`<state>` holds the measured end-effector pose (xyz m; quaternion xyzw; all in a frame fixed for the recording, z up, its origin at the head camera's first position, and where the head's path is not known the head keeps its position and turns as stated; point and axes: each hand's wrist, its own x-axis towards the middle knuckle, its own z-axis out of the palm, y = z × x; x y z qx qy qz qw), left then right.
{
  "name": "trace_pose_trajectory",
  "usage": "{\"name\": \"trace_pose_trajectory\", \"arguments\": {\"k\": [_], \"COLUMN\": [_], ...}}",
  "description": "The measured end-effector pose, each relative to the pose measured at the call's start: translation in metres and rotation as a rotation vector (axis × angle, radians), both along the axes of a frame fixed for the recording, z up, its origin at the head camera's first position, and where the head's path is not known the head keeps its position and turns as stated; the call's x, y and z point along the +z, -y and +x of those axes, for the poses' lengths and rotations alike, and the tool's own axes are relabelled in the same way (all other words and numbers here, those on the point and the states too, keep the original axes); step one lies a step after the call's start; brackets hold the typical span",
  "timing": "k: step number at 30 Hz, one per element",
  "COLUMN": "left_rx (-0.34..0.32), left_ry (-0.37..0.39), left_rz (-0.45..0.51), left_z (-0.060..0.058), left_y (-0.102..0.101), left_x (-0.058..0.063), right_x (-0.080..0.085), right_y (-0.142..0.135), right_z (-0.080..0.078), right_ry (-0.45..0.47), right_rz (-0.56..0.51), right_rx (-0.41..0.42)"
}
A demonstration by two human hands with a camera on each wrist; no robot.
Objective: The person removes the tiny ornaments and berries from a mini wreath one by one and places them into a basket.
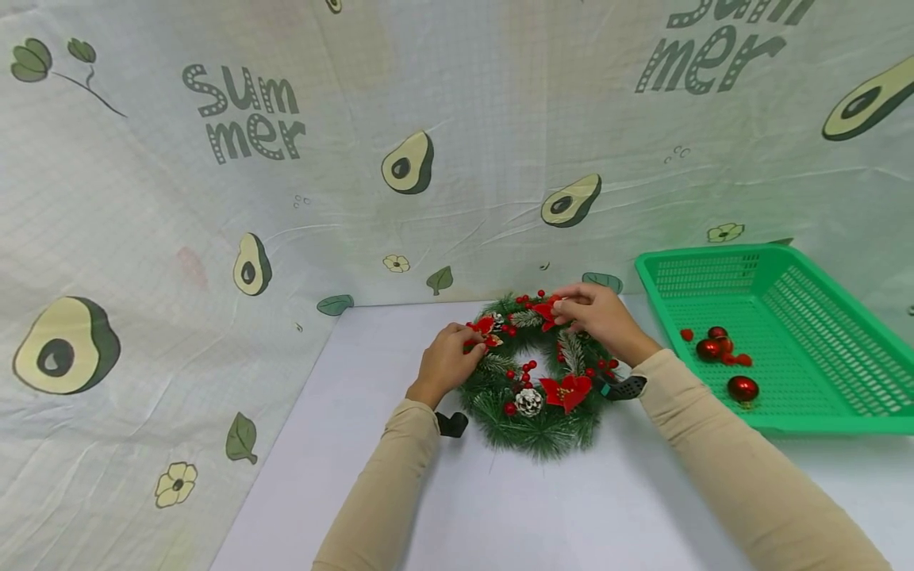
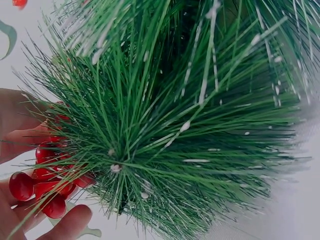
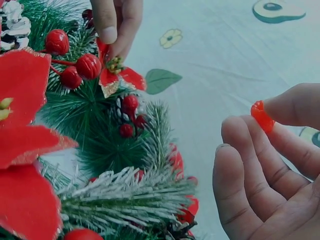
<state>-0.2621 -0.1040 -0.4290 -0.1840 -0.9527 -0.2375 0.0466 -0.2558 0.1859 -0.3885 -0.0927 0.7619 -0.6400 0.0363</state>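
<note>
A green Christmas wreath (image 1: pixel 539 432) lies on the white table, trimmed with red poinsettias (image 1: pixel 567 392), red berries and snow-tipped pinecones (image 1: pixel 529 402). At its upper left, my left hand (image 1: pixel 450 357) pinches a petal of a small gold-edged poinsettia (image 3: pixel 111 82). Red berries (image 2: pixel 46 152) show beside the left fingers in the left wrist view, where needles partly cover the hand. My right hand (image 1: pixel 600 321) is over the wreath's upper right. Between its thumb and forefinger it pinches a small, bright red, bumpy piece (image 3: pixel 262 116), apart from the wreath in the right wrist view.
To the right stands a green plastic basket (image 1: pixel 771 424) with slotted sides. Shiny red baubles (image 1: pixel 743 388) and small red pieces (image 1: pixel 744 360) lie in it. Behind the table hangs a pale cloth (image 1: pixel 485 159) printed with avocados and leaves.
</note>
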Motion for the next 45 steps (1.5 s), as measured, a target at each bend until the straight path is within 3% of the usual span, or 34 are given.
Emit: {"name": "trace_pose_trajectory", "arguments": {"k": [15, 23, 35, 45], "left_rx": [0.033, 0.023, 0.005, -0.006], "left_ry": [0.012, 0.014, 0.017, 0.037], "left_rz": [0.0, 0.014, 0.039, 0.038], "left_z": [0.001, 0.0, -0.004, -0.003], "left_y": [0.004, 0.007, 0.011, 0.011], "left_x": [0.001, -0.004, -0.003, -0.001], "right_x": [0.003, -0.002, 0.01, 0.01], "right_y": [-0.02, -0.032, -0.048, -0.059], "right_z": [0.007, 0.007, 0.011, 0.015], "right_ry": [-0.01, -0.066, -0.061, -0.064], "right_rz": [0.036, 0.033, -0.003, 0.046], "right_rx": [-0.031, -0.048, -0.085, -0.084]}}
